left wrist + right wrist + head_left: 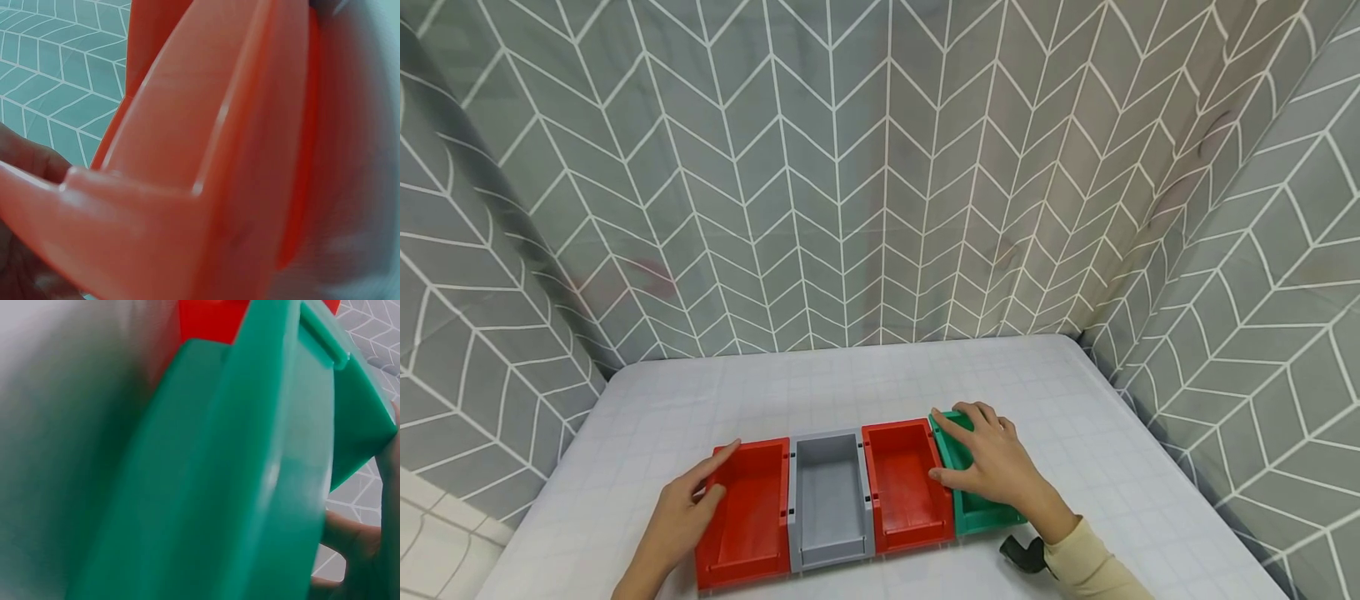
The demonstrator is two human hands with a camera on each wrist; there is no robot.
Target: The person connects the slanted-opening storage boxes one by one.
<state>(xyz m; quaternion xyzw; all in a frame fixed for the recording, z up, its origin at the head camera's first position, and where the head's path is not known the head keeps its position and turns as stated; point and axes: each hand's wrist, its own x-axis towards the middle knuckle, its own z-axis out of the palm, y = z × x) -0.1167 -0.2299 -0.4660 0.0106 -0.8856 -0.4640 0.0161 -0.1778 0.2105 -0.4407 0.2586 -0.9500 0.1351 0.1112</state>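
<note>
Four-sided bins stand in a row on the table. My left hand [677,510] is at the left red bin [751,504], its index finger straight along the left rim and its thumb over the inside. A grey bin [831,492] and another red bin [908,487] come after it. Over the green bin [988,518] at the right end, my right hand [998,460] spreads its fingers, thumb near the wall shared with the red one. Red plastic [175,112] fills much of the left wrist view, green plastic [250,456] the right wrist view; both hide part of the fingers.
A dark curved object [1024,554] lies by the right sleeve [1090,558], partly hidden. The table [850,383] has a white cloth. Grey curtains [850,183] with white chevron lines surround it at the back and sides.
</note>
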